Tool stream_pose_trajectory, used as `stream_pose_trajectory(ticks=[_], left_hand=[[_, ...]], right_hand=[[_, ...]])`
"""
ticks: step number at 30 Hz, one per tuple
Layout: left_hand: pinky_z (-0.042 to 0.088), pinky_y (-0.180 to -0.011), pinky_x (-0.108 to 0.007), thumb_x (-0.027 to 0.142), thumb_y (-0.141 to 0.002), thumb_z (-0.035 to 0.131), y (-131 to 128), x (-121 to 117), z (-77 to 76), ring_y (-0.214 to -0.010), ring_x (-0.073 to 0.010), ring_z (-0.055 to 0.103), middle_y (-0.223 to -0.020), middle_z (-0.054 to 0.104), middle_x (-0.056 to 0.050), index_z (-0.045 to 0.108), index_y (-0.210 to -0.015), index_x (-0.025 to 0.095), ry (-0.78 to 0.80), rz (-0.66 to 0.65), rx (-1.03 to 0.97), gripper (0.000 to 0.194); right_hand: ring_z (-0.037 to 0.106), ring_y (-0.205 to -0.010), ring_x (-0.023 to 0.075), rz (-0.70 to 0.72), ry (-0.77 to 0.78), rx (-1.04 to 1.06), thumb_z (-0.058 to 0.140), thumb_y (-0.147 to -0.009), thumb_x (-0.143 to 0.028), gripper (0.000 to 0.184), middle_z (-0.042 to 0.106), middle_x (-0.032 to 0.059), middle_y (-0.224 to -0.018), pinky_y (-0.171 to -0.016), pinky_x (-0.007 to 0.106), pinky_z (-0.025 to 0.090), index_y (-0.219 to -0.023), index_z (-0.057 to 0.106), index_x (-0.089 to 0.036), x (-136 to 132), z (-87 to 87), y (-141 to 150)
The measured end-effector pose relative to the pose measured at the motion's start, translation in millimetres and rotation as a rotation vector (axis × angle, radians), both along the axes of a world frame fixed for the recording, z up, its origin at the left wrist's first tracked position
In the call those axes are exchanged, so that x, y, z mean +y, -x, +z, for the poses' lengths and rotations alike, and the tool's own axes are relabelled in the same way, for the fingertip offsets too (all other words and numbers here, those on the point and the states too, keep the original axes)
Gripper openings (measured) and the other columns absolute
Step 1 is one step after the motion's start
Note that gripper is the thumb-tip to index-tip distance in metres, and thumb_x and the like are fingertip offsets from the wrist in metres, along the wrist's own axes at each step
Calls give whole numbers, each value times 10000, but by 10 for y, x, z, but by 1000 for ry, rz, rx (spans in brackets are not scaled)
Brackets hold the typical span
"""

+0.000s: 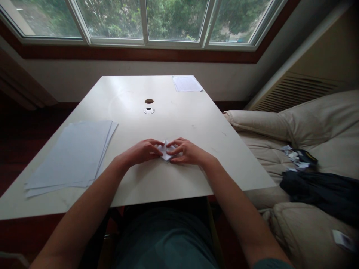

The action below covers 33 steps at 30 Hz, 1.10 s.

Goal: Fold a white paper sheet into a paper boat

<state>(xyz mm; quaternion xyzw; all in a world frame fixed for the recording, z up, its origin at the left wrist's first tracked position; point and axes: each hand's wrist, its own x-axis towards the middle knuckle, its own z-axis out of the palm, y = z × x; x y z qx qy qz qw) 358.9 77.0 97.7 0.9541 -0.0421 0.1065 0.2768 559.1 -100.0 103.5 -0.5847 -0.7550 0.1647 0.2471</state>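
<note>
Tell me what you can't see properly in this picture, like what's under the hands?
In the head view:
The folded paper: most of it is hidden by the left hand and right hand.
The dark cloth: cut off by the right edge.
The crumpled bits on the beige sofa: too small to identify.

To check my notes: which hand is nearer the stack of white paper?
Left. The left hand is right of the paper stack; the right hand is farther right.
</note>
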Motion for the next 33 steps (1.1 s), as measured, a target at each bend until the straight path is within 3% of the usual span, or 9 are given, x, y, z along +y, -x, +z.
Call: stream_pose_trajectory(ticks=[4, 8, 13, 17, 21, 25, 28, 30, 33], left_hand=[[544, -899, -332, 235, -892, 634, -12, -17, -31, -1026, -208, 685, -1217, 694, -88, 787, -989, 281, 28, 6, -23, 188], [555, -880, -341, 258, -902, 621, -21, -16, -43, -992, -210, 700, -1183, 708, -99, 782, -1001, 266, 94, 30, -45, 189], [560, -868, -326, 267, -913, 603, -45, -13, -59, -983, -205, 707, -1145, 720, -104, 767, -1027, 235, 139, 47, -85, 203], [550, -899, -336, 250, -918, 581, -45, -30, -42, -1006, -206, 702, -1135, 724, -101, 747, -1037, 214, 149, 74, -105, 208], [545, -892, -326, 214, -890, 581, -12, -45, 22, -996, -201, 701, -1135, 725, -93, 742, -1010, 203, 169, 83, -79, 201], [535, -869, -316, 201, -850, 601, -18, -71, 31, -965, -195, 690, -1156, 704, -80, 757, -934, 216, 141, 71, -15, 178], [515, -886, -340, 266, -869, 601, -73, -95, -46, -958, -204, 662, -1110, 687, -82, 748, -848, 217, 83, 157, -32, 156], [490, -921, -381, 306, -847, 636, -108, -102, -106, -997, -233, 624, -1103, 661, -91, 728, -954, 218, 10, 255, -31, 166], [449, -939, -451, 418, -803, 686, -121, -96, -154, -1038, -285, 570, -1116, 627, -103, 665, -1128, 224, -114, 406, 41, 379]], right_hand=[[496, -1224, 258, -46, 15, -40, 766, -776, -434, 325, 605, 53, -1323, -1081, 451, 391, -1090, 752, -348, -23, -12, -21], [534, -1188, 257, -59, 5, -33, 763, -786, -385, 304, 615, 54, -1313, -1064, 471, 400, -1089, 749, -358, -28, -13, -24], [603, -1113, 225, -63, -49, -12, 731, -799, -238, 341, 672, 45, -1242, -1004, 423, 448, -1119, 734, -355, 13, -55, -20], [612, -1129, 222, -70, -51, 15, 716, -803, -229, 385, 677, 42, -1251, -993, 385, 462, -1171, 712, -339, 22, -65, -17], [609, -1151, 229, -66, -41, 37, 656, -864, -269, 337, 670, 62, -1268, -1008, 383, 455, -1195, 706, -306, 1, -14, -6], [598, -1158, 242, -52, -17, 61, 609, -913, -334, 213, 673, 60, -1253, -1027, 413, 434, -1052, 768, -307, 21, -29, 9], [596, -1121, 235, -108, -41, 86, 615, -910, -321, 186, 675, 70, -1202, -993, 405, 453, -986, 783, -296, 66, -118, 22], [587, -1106, 225, -134, -67, 86, 667, -869, -299, 171, 651, 79, -1184, -994, 389, 451, -1001, 776, -285, 88, -174, 33], [548, -1121, 259, -271, -68, 3, 720, -818, -378, 379, 606, 111, -1190, -999, 428, 436, -1178, 698, -263, 92, -208, 47]])
